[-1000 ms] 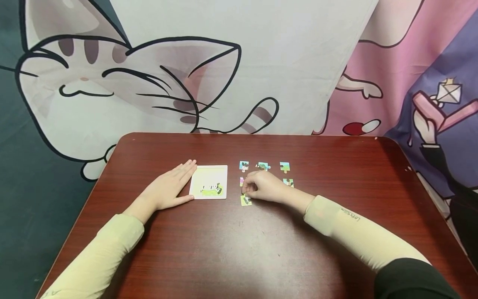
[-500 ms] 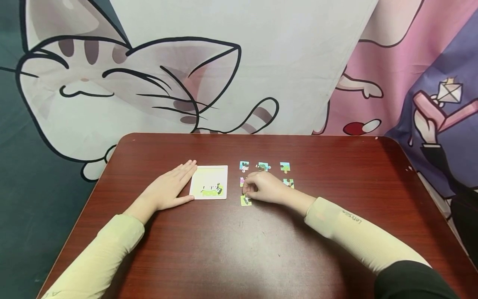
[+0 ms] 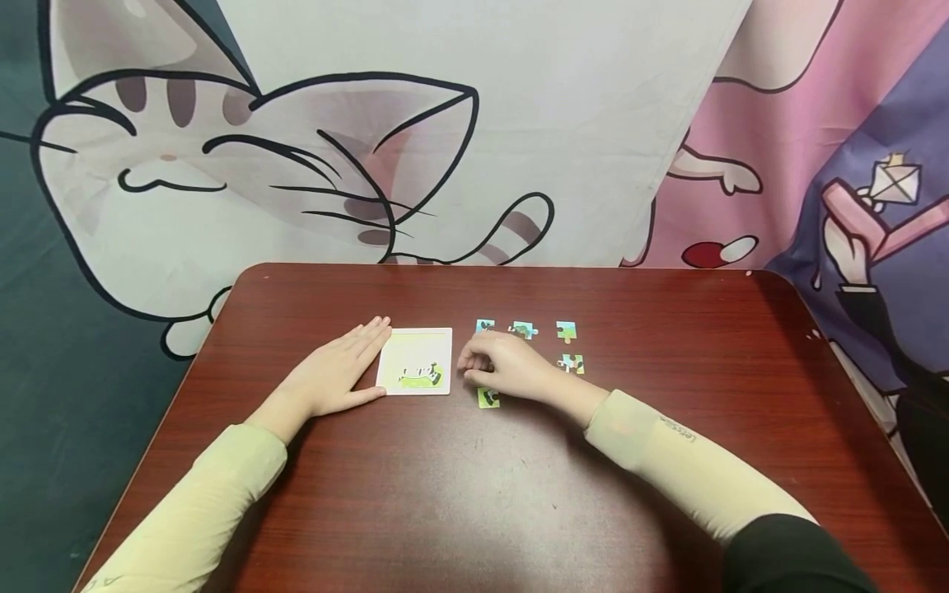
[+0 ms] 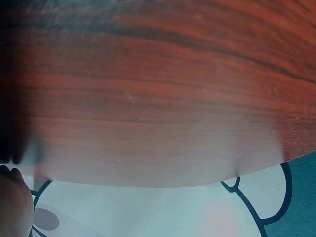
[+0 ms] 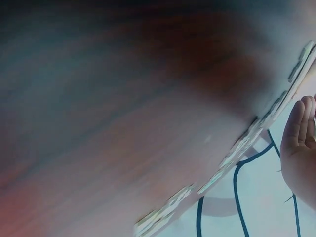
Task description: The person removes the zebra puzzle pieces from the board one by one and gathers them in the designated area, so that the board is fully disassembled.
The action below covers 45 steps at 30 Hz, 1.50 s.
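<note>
My left hand (image 3: 334,371) lies flat with straight fingers at the left edge of a square white puzzle board (image 3: 413,346). A green and black picture shows low on that board. Just right of it, my right hand (image 3: 511,364) is over the left column of small jigsaw pieces, fingers bent toward the thumb. Whether a piece sits between those fingertips is hidden. Below the hand lies a green jigsaw piece (image 3: 488,399); a blue one (image 3: 485,324) shows above it. In the right wrist view the right hand (image 5: 301,148) appears at the right edge.
More jigsaw pieces lie behind and beside the right hand: a blue-green one (image 3: 523,330), a green one (image 3: 567,331) and another (image 3: 572,363). The brown wooden table (image 3: 460,494) ends before a cat-print cloth (image 3: 296,165).
My right hand has moved left and slightly up, toward the board. It now covers the pink piece, and more of the green piece below shows. The left hand stays still.
</note>
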{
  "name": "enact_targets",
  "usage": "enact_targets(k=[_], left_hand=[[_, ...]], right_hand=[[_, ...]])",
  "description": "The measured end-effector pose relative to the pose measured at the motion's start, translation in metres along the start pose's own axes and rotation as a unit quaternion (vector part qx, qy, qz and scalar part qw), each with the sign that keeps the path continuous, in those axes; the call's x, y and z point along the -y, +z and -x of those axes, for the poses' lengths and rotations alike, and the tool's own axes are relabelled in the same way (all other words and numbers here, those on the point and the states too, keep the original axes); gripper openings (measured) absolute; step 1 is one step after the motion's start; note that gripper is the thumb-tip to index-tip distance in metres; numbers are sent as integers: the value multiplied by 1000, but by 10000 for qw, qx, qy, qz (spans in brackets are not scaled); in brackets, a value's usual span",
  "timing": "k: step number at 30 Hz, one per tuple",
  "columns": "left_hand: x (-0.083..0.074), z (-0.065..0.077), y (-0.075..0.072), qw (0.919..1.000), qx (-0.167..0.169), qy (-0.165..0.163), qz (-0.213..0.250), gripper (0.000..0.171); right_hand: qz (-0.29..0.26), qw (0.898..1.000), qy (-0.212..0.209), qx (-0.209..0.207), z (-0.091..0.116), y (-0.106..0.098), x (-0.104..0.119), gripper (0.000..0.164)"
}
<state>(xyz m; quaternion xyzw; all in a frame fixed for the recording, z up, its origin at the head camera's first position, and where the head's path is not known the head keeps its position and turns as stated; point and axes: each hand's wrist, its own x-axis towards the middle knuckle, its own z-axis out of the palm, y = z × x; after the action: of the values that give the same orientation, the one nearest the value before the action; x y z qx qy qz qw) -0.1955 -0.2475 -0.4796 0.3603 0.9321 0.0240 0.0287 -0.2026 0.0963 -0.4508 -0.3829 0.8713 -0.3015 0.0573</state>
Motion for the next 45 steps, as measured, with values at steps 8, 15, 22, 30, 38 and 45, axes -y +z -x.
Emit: enact_targets(k=[8, 15, 22, 30, 38, 45], left_hand=[[0, -1, 0, 10000, 18, -6, 30, 97], [1, -1, 1, 10000, -2, 5, 3, 97], [1, 0, 2, 10000, -10, 16, 9, 98], [1, 0, 2, 10000, -22, 2, 24, 98], [2, 0, 2, 10000, -37, 10, 36, 97], [1, 0, 1, 10000, 32, -41, 66, 97]], right_hand=[[-173, 9998, -115, 16, -15, 4, 7, 8], [-274, 9995, -129, 95, -28, 10, 8, 6], [-604, 9975, -149, 341, -41, 15, 12, 9], [-568, 9968, -127, 542, -56, 19, 16, 9], [-416, 9961, -68, 772, -74, 24, 19, 12], [-330, 9945, -60, 994, -84, 24, 24, 12]])
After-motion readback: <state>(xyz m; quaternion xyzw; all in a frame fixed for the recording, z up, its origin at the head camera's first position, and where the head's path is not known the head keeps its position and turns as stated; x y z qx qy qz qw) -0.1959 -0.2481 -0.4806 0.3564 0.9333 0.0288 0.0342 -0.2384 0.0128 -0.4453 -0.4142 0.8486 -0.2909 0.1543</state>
